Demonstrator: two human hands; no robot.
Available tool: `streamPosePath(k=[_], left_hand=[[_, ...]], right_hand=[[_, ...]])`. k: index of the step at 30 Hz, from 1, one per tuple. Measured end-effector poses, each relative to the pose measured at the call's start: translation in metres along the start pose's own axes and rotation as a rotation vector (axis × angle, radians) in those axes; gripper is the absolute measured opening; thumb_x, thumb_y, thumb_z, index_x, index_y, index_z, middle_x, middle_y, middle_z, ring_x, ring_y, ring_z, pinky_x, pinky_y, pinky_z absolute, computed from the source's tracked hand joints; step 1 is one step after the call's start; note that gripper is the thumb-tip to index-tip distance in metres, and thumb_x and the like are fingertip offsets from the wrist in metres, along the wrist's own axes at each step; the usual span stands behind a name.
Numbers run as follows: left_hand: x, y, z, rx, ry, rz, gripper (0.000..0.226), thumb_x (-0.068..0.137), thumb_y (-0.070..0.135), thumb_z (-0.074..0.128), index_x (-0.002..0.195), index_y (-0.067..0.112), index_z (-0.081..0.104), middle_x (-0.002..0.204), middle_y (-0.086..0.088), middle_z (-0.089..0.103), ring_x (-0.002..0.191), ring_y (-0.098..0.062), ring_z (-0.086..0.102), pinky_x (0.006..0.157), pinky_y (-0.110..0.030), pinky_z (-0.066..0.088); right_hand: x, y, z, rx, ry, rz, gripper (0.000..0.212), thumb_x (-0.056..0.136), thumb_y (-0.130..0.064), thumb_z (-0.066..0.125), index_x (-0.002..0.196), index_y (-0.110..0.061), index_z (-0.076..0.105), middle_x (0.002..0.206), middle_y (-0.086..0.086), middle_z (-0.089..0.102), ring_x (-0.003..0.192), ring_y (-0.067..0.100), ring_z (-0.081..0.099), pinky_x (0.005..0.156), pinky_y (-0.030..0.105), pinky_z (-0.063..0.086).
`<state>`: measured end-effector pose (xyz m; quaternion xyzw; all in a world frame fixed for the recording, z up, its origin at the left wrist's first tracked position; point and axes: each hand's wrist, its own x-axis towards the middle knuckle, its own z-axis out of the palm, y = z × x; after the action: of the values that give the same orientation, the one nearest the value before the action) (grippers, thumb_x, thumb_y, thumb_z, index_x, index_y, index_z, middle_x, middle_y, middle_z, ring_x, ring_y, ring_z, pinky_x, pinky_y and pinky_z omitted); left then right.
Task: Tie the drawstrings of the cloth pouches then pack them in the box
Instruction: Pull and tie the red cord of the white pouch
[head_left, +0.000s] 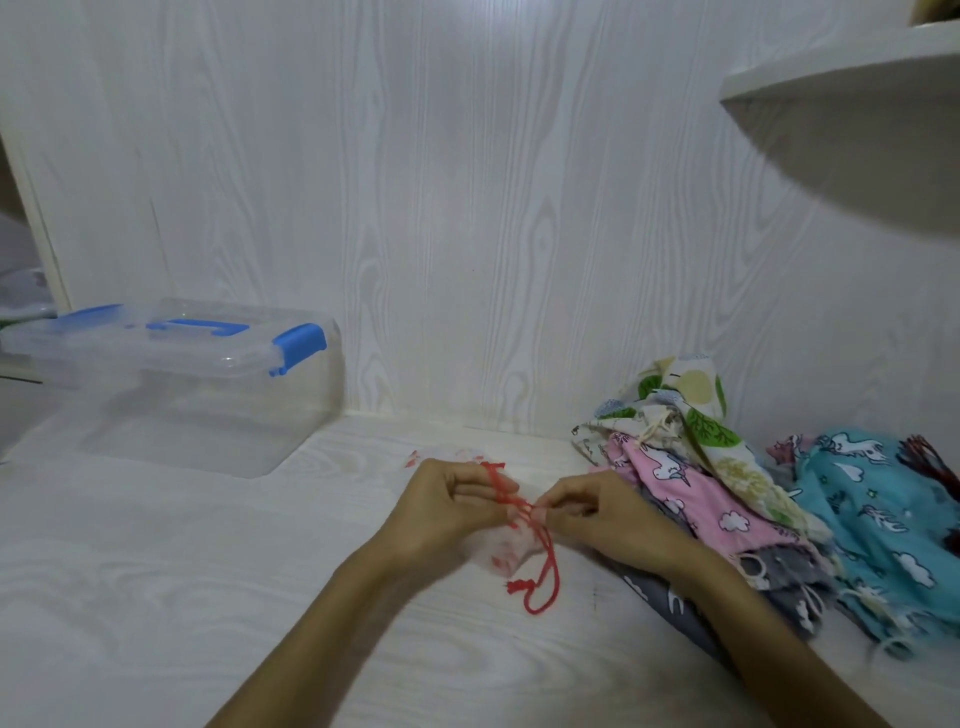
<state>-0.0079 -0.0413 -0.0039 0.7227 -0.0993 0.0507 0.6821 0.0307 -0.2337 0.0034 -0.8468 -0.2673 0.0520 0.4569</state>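
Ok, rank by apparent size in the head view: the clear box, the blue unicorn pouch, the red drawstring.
1. clear box, largest.
2. blue unicorn pouch, partly out of frame, so its full size is unsure.
3. red drawstring, smallest.

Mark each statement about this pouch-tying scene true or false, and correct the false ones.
1. Both hands, left hand and right hand, hold the red drawstring. True.
2. The clear box has its lid off. False: the lid with blue latches sits on it.
3. A pile of patterned pouches lies to the person's right. True.
4. The box stands on the shelf. False: it stands on the white table, far left.
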Motion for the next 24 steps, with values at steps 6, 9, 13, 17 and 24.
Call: streamPosePath(k=[6, 9, 13, 17, 24], left_hand=[[0.003, -0.009, 0.004, 0.412, 0.210, 0.174, 0.020, 0.075, 0.007, 0.077, 0.093, 0.016, 0.077, 0.081, 0.014, 0.073, 0.076, 0.002, 0.070, 0.073, -0.014, 0.054], [0.001, -0.009, 0.005, 0.556, 0.328, 0.191, 0.013, 0.074, 0.027, 0.078, 0.087, 0.030, 0.078, 0.074, 0.020, 0.071, 0.070, 0.008, 0.066, 0.070, -0.020, 0.055], [-0.005, -0.007, 0.012, 0.602, 0.469, 0.143, 0.007, 0.073, 0.041, 0.076, 0.079, 0.038, 0.076, 0.071, 0.023, 0.070, 0.069, 0.006, 0.063, 0.066, -0.021, 0.051], [-0.009, -0.013, 0.014, 0.487, 0.520, 0.196, 0.007, 0.070, 0.038, 0.080, 0.076, 0.036, 0.077, 0.069, 0.021, 0.071, 0.069, 0.001, 0.066, 0.068, -0.034, 0.054], [-0.014, -0.010, 0.010, 0.184, 0.378, 0.246, 0.011, 0.068, 0.016, 0.083, 0.078, 0.019, 0.079, 0.074, 0.003, 0.075, 0.075, -0.017, 0.072, 0.074, -0.040, 0.058]], right_hand=[[-0.006, -0.005, 0.017, -0.087, 0.303, -0.086, 0.007, 0.081, -0.018, 0.071, 0.082, -0.024, 0.073, 0.076, -0.015, 0.064, 0.069, -0.010, 0.049, 0.064, 0.007, 0.038], [-0.009, -0.007, 0.026, -0.061, 0.358, -0.113, 0.006, 0.083, -0.018, 0.070, 0.084, -0.023, 0.072, 0.077, -0.015, 0.063, 0.071, -0.010, 0.050, 0.065, 0.006, 0.038], [-0.010, -0.008, 0.030, -0.006, 0.277, -0.052, 0.007, 0.085, -0.018, 0.068, 0.086, -0.022, 0.074, 0.076, -0.012, 0.068, 0.067, -0.007, 0.054, 0.062, 0.008, 0.041], [-0.010, -0.010, 0.031, 0.170, 0.186, 0.064, 0.018, 0.092, -0.017, 0.058, 0.086, -0.016, 0.075, 0.077, -0.008, 0.074, 0.067, -0.005, 0.065, 0.063, 0.006, 0.044], [-0.010, -0.011, 0.028, 0.392, 0.074, 0.121, 0.022, 0.090, -0.021, 0.061, 0.110, -0.020, 0.070, 0.101, -0.003, 0.074, 0.095, 0.006, 0.068, 0.086, 0.017, 0.051]])
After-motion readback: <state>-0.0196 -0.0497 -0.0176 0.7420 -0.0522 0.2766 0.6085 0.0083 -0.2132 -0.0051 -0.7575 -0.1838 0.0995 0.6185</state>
